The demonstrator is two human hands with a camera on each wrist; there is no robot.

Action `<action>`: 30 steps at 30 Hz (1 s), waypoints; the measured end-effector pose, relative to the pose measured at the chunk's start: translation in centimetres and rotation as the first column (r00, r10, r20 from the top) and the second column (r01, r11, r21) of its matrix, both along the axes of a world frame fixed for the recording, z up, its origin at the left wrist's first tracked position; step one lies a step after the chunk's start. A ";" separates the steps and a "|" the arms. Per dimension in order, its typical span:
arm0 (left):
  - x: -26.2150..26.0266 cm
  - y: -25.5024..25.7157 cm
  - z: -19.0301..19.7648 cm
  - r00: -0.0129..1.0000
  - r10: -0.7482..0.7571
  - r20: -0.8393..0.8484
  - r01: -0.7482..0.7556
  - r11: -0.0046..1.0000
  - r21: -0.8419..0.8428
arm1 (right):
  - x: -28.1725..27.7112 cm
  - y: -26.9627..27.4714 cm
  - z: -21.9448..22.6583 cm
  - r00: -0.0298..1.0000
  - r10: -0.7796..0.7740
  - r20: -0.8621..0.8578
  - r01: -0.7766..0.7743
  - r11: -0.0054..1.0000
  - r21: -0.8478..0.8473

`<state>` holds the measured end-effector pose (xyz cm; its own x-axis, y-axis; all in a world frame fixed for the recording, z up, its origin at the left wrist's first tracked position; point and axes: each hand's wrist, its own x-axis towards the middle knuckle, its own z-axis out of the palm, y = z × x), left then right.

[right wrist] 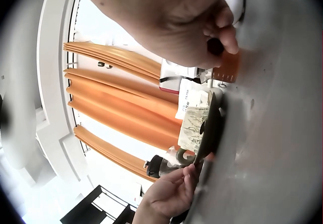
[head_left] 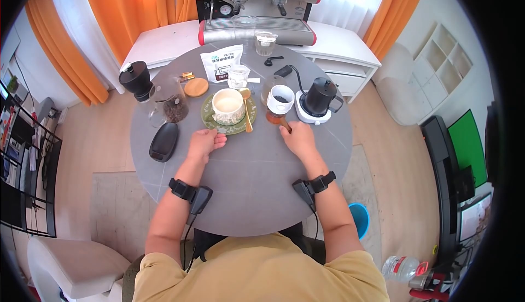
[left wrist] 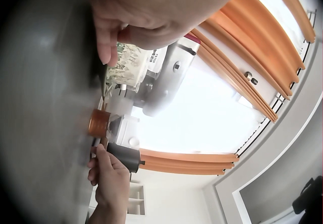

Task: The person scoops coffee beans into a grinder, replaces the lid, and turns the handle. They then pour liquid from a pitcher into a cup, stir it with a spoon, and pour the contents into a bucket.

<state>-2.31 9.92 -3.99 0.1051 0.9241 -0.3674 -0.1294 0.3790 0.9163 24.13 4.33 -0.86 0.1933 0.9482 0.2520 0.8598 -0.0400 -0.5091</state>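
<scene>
My left hand [head_left: 205, 143] pinches the near rim of a green patterned plate [head_left: 209, 122]; in the right wrist view its fingers meet the plate's edge. A patterned cup [head_left: 228, 110] stands on the plate, with a golden spoon [head_left: 248, 119] lying beside it. My right hand [head_left: 299, 139] grips the wooden handle of a glass server [head_left: 272, 118], which has amber liquid at its bottom, seen also in the left wrist view [left wrist: 99, 122]. On the server sits a white dripper [head_left: 280, 95] with dark contents. The palm side of my right hand [right wrist: 176, 27] is partly hidden.
A black kettle [head_left: 319, 97] stands on a white base at right. At left are a black scale [head_left: 164, 142], a glass jar of beans [head_left: 175, 109], a black grinder [head_left: 136, 80] and a wooden lid [head_left: 196, 87]. Behind stand a coffee filter bag [head_left: 221, 61] and glass cups.
</scene>
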 end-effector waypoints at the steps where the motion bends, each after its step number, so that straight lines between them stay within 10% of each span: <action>1: 0.1 0.0 0.0 1.000 0.002 -0.005 -0.002 1.000 -0.001 | -0.1 0.1 0.1 1.000 0.000 0.000 0.000 1.000 0.000; 23: 0.1 -0.4 0.2 0.998 -0.022 -0.050 0.024 0.999 0.033 | -0.1 0.3 0.5 1.000 -0.026 -0.018 0.024 0.994 -0.107; 30: -2.7 -4.9 2.6 0.926 -0.154 -0.344 0.201 0.974 0.104 | 2.7 -4.7 1.8 0.997 -0.071 0.025 0.071 0.998 0.000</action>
